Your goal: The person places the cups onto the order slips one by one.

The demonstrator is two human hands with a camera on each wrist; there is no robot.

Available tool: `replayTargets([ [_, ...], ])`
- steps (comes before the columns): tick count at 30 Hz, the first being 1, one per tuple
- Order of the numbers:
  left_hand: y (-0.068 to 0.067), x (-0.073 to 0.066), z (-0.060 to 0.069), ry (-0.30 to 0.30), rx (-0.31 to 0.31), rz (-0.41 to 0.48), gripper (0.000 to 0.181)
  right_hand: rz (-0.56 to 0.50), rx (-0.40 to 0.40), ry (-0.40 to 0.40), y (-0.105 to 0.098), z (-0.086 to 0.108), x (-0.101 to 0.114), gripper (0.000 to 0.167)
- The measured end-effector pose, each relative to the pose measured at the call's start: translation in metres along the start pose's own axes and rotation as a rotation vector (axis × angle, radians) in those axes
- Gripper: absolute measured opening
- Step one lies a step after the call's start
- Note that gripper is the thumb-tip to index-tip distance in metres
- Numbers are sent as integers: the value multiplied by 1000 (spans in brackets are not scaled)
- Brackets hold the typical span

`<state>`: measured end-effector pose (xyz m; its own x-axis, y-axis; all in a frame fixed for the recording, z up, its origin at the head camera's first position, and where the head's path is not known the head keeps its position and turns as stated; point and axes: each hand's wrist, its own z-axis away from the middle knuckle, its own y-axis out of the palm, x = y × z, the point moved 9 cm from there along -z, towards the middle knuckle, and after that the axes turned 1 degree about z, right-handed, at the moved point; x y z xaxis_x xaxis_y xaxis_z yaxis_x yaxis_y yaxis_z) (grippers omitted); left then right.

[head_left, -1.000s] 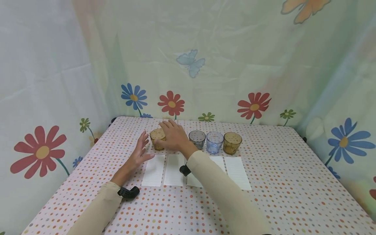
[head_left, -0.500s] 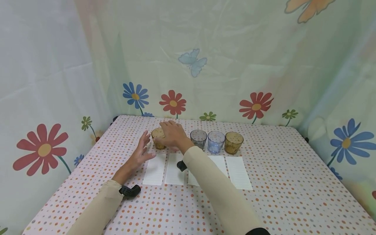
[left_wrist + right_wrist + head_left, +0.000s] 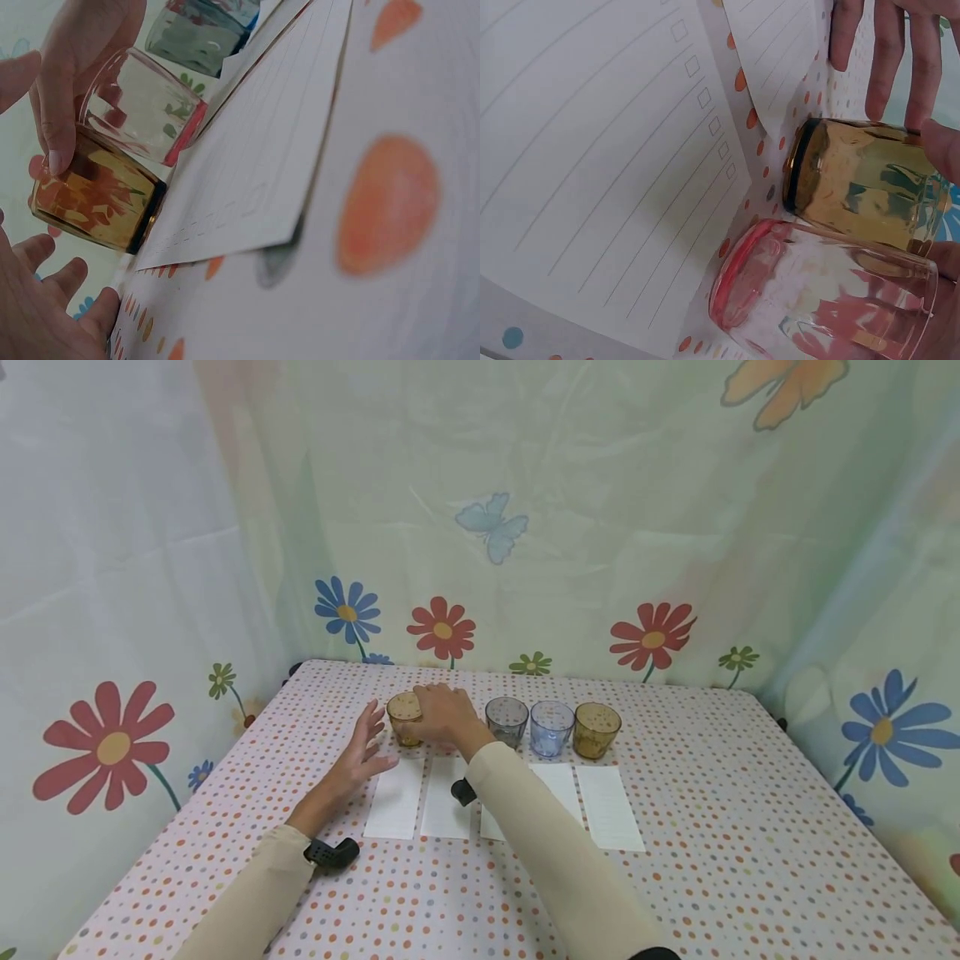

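Observation:
In a row at the table's back, the leftmost amber glass (image 3: 403,705) stands upright. My right hand (image 3: 446,718) comes over it from the right, pinching its rim with thumb and fingers. The pink-tinted glass (image 3: 142,105) is beside the amber one, mostly hidden by that hand in the head view; in the right wrist view the two glasses (image 3: 870,180) appear close together. My left hand (image 3: 352,768) is left of the amber glass with fingers spread, holding nothing; its fingers (image 3: 64,277) show near the glass in the left wrist view.
Right of my right hand stand a grey glass (image 3: 507,720), a blue glass (image 3: 551,728) and another amber glass (image 3: 596,730). Several white paper sheets (image 3: 611,806) lie in front of the row, partly under my right forearm. Patterned curtains rise behind and beside the dotted table (image 3: 735,827).
My right hand's fingers have bent down behind the left amber glass, where they stretched out above it before. My left hand has stayed nearly still.

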<state>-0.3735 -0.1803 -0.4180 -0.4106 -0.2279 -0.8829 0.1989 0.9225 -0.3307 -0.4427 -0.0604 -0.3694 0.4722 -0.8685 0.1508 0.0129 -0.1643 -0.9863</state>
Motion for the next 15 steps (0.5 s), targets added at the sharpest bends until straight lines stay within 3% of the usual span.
replayTargets([
  [7, 0, -1, -1, -5, 6, -2, 95, 49, -2, -9, 2, -2, 0, 85],
  [15, -1, -2, 1, 7, 3, 41, 93, 24, -30, -34, 0, -2, 4, 80],
])
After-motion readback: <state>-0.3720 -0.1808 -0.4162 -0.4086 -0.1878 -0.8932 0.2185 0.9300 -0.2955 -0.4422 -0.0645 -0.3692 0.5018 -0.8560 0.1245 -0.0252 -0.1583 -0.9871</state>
